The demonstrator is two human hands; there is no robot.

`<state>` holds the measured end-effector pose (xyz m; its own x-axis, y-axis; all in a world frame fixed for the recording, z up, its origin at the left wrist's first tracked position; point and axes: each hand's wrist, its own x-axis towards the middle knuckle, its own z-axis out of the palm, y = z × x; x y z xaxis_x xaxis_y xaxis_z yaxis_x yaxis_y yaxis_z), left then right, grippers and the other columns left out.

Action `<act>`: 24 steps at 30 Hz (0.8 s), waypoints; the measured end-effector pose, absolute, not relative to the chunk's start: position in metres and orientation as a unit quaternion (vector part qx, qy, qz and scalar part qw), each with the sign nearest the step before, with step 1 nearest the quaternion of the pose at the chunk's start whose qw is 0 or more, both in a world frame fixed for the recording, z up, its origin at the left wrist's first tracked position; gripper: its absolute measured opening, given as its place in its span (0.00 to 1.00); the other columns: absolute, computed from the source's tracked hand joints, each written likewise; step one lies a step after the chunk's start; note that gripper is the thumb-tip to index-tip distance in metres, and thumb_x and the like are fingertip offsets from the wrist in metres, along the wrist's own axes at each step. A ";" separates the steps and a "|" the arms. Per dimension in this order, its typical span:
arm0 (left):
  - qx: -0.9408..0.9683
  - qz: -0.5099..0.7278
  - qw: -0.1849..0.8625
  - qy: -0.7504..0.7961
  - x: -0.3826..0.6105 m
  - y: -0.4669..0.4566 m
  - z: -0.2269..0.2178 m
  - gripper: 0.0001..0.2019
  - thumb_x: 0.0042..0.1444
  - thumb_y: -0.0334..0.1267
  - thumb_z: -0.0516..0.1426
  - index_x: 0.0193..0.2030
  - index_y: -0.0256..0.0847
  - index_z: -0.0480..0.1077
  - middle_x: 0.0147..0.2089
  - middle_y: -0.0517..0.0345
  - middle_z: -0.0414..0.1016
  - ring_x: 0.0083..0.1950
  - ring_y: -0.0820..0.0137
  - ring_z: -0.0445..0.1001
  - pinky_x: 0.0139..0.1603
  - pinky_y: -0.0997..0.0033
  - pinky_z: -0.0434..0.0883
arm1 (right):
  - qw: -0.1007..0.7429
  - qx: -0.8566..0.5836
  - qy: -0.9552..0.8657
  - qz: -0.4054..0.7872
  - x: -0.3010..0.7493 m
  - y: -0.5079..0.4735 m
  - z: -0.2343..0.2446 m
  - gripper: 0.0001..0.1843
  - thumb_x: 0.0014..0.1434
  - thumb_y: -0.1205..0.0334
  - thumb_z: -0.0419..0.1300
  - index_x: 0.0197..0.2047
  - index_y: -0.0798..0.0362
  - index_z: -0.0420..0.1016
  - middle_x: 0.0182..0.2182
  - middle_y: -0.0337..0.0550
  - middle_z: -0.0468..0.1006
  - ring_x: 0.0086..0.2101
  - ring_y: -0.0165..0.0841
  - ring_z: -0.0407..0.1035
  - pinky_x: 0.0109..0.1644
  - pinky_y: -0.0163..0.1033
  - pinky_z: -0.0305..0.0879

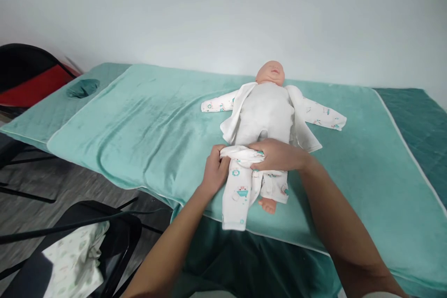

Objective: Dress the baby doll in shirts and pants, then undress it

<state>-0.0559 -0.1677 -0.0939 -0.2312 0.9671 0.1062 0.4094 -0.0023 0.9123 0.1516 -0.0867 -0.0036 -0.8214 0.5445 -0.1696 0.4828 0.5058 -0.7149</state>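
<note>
A baby doll (270, 73) lies on its back on a green-covered bed, its head toward the wall. It wears a white top (265, 107), over which an open patterned jacket (323, 112) spreads to both sides. White printed baby pants (236, 195) are bunched around its legs, and one bare foot (268, 205) shows below a cuff. My left hand (215, 170) is closed on the bunched waistband at its left edge. Across the doll's thighs, my right hand (277, 154) grips the same waistband, fingers partly hidden by the cloth. The other foot is hidden.
The bed (157, 121) has a face hole (83, 88) at its left end and stands against a white wall. At lower left, a black chair (122, 242) carries a crumpled printed cloth (78, 260). A red and black chair (35, 77) stands beyond the bed's left end.
</note>
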 end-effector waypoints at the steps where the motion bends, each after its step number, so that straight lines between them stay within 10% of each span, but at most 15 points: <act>1: 0.561 0.450 0.282 0.635 -0.057 -0.158 -0.094 0.07 0.60 0.38 0.53 0.44 0.42 0.67 0.38 0.57 0.74 0.39 0.67 0.70 0.42 0.68 0.68 | 0.046 -0.304 -0.866 0.394 0.151 -0.087 -0.004 0.08 0.58 0.58 0.61 0.40 0.51 0.75 0.37 0.40 0.81 0.34 0.36 0.71 0.37 0.38 0.58; 24: 0.734 0.402 -0.059 0.544 -0.060 -0.073 -0.100 0.11 0.67 0.39 0.49 0.41 0.41 0.72 0.35 0.52 0.75 0.38 0.63 0.72 0.41 0.66 0.65 | 0.233 -0.455 -0.776 0.368 0.154 -0.082 -0.011 0.10 0.59 0.54 0.61 0.33 0.50 0.67 0.30 0.36 0.73 0.32 0.33 0.65 0.34 0.37 0.55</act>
<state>-0.0600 -0.0733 -0.1000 0.0848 0.7514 0.6544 0.8460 -0.4012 0.3511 0.1539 -0.0823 -0.0110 -0.4767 0.8787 0.0269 0.5346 0.3141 -0.7845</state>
